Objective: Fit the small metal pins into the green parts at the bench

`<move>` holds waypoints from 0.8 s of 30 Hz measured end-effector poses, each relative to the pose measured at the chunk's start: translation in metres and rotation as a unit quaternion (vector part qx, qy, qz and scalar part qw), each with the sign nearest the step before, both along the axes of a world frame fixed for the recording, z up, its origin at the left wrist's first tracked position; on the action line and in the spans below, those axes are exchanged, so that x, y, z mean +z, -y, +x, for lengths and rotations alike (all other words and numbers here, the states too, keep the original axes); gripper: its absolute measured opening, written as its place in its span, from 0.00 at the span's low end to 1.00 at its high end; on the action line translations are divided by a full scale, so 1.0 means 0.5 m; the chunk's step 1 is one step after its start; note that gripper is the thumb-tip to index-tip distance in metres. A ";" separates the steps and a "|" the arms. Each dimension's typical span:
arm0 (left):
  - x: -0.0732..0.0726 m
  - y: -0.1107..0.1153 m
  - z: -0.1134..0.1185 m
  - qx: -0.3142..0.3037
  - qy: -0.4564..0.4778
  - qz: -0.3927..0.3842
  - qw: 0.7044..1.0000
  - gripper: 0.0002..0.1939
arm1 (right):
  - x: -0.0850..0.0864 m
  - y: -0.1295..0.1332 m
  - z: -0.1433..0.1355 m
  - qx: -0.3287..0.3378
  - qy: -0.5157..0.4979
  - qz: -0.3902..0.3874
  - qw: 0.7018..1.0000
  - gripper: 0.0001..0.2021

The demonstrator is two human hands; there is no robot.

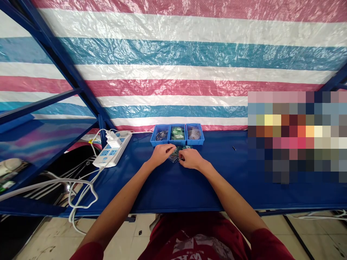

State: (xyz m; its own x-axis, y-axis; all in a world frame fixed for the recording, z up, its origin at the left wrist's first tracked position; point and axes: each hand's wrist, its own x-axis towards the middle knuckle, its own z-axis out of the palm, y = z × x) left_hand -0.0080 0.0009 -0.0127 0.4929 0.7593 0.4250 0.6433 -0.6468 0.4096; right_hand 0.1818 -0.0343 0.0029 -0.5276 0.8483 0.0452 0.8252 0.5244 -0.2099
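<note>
My left hand [162, 154] has its fingers pressed together at the left edge of a small pile of clear plastic bags [174, 156] with green marks. Across from it, my right hand [193, 159] is closed, its fingertips curled down by thin metal pieces [176, 159] that look like screws or pins. What either hand pinches is hidden by the fingers. Just behind the hands stand three blue bins in a row. The left bin [152, 142] holds thin metal pieces, the middle bin [177, 143] green-printed packets, and the right bin [195, 142] clear plastic bags.
On the left lies a white power strip [118, 151] with a plug and loose white cables [81, 182]. A single small metal piece [234, 148] rests on the blue table [168, 191] to the right. Striped sheeting [173, 86] hangs behind; the far right is blurred out.
</note>
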 end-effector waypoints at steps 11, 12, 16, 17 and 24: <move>-0.002 -0.001 0.000 -0.001 0.002 -0.003 1.000 0.15 | 0.003 -0.008 -0.001 -0.061 -0.016 0.026 0.998 0.10; -0.002 -0.001 -0.001 -0.001 0.002 -0.003 1.000 0.15 | 0.002 -0.010 0.000 -0.073 -0.025 0.030 0.997 0.10; -0.003 -0.001 -0.001 -0.001 0.003 -0.006 1.000 0.15 | -0.004 -0.017 0.007 -0.117 -0.113 0.061 0.985 0.13; -0.002 -0.001 -0.001 -0.002 0.009 -0.005 1.000 0.16 | -0.006 -0.018 0.008 -0.124 -0.144 0.069 0.979 0.13; 0.008 0.004 0.003 -0.009 0.052 -0.006 0.999 0.15 | -0.026 -0.030 0.008 -0.138 -0.416 0.010 0.899 0.14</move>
State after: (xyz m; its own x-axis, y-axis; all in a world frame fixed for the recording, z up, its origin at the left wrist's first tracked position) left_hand -0.0064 -0.0011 -0.0085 0.4602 0.7556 0.4662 0.5846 -0.6531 0.4814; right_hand 0.1856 -0.0194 -0.0099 -0.0743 0.9362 0.3436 0.4864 0.3348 -0.8070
